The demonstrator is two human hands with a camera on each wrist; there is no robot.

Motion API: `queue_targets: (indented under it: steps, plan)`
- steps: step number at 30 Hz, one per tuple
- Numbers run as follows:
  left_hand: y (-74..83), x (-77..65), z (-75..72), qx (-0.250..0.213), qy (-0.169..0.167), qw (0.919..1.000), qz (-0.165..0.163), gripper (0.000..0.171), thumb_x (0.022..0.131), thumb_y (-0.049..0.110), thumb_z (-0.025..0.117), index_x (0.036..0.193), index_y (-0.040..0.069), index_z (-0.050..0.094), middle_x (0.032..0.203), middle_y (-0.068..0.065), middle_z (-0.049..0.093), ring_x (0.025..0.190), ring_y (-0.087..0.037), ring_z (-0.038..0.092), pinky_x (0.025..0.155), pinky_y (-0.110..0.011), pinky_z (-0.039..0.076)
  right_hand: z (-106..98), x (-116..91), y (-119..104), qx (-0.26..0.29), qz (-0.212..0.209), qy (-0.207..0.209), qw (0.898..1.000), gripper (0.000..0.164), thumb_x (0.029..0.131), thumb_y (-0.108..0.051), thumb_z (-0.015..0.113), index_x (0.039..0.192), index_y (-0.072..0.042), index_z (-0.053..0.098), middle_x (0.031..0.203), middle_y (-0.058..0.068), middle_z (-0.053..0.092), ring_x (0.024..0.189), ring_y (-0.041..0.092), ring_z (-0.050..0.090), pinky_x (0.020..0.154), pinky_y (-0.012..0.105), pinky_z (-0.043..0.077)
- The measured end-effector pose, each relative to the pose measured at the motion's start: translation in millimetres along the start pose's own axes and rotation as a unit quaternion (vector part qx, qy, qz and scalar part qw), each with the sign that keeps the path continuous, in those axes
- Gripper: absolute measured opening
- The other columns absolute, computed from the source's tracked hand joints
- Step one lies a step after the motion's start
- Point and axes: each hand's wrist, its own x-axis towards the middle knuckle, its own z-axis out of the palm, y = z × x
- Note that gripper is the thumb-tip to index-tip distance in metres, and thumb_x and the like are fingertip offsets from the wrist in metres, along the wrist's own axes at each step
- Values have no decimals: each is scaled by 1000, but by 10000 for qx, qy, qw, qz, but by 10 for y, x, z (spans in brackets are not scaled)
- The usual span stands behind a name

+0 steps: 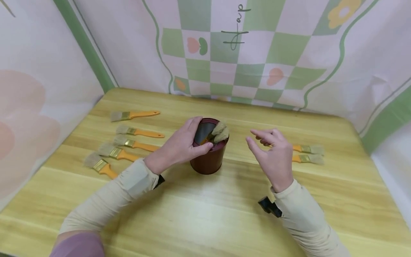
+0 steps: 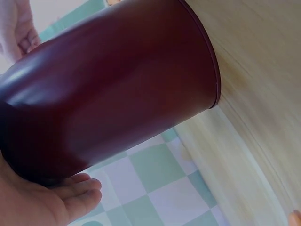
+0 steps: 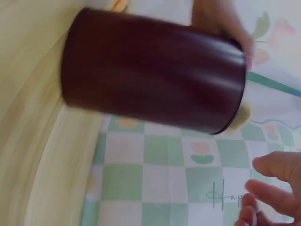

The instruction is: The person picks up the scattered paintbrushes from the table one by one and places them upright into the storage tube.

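Observation:
A dark red bucket point(image 1: 207, 162) stands upright on the wooden table. My left hand point(image 1: 179, 144) grips it at the rim, thumb at the near side and fingers at the far side. Bristle heads point(image 1: 221, 131) of paintbrushes stick up inside, leaning on the right of the rim; their handles are mostly hidden. To the right of the bucket, my right hand point(image 1: 274, 157) is held apart from it with nothing in its fingers, thumb and forefinger spread. In the right wrist view, the fingertips of the right hand point(image 3: 275, 188) appear below the bucket's rim end.
Several paintbrushes with orange handles lie on the left of the table, among them a far one point(image 1: 135, 114) and a near one point(image 1: 101, 166). Two more paintbrushes point(image 1: 308, 159) lie behind my right hand, handles partly hidden. A patterned curtain point(image 1: 250, 75) hangs behind the table point(image 1: 199, 221).

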Motion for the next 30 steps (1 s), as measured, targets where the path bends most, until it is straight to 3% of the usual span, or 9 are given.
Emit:
queue_targets:
  steps: [6, 14, 18, 22, 26, 30]
  plan:
    - [-1, -9, -6, 11, -96, 9998, -145, 80, 89, 51, 58, 147, 6, 26, 143, -14, 40, 120, -25, 49, 98, -41, 46, -18, -70, 96, -123, -242, 316, 9991, 15, 77, 0, 76, 92, 3, 75, 78, 18, 66, 67, 16, 52, 70, 8, 37]
    - [4, 1, -2, 25, -140, 9996, -226, 83, 89, 51, 58, 148, 4, 24, 145, -14, 38, 123, -26, 48, 101, -42, 45, -177, -110, 257, -328, -47, 480, 9983, 15, 78, 5, 69, 93, 6, 74, 79, 23, 66, 71, -1, 49, 71, 4, 36]
    - [18, 22, -19, -12, -51, 9998, -175, 82, 89, 51, 58, 148, 5, 24, 147, -14, 37, 125, -27, 48, 102, -43, 44, -231, -60, 313, -570, -190, 404, 9974, 15, 78, 6, 70, 92, 7, 74, 78, 23, 66, 68, 11, 52, 71, 3, 35]
    - [9, -17, -44, -15, 56, 9999, -132, 78, 89, 51, 57, 146, 6, 27, 143, -12, 39, 115, -24, 51, 96, -41, 47, -237, -84, 378, -902, -167, 113, 9957, 13, 77, 6, 70, 89, 7, 74, 77, 22, 68, 64, 26, 59, 69, -1, 33]
    - [-16, -94, -56, -5, 51, 10000, -78, 74, 88, 50, 58, 143, 7, 32, 139, -10, 43, 113, -22, 51, 93, -38, 47, -222, -198, 431, -1101, 174, -317, 9933, 14, 78, 4, 67, 91, 7, 74, 79, 21, 69, 66, 29, 62, 65, -2, 34]
    - [4, -31, -59, 9, -23, 9999, 102, 75, 89, 52, 57, 144, 7, 31, 140, -11, 42, 120, -21, 48, 100, -39, 45, -312, -197, 489, -1254, 404, -313, 9908, 16, 79, 5, 65, 92, 8, 74, 80, 21, 69, 66, 27, 61, 63, -1, 35]
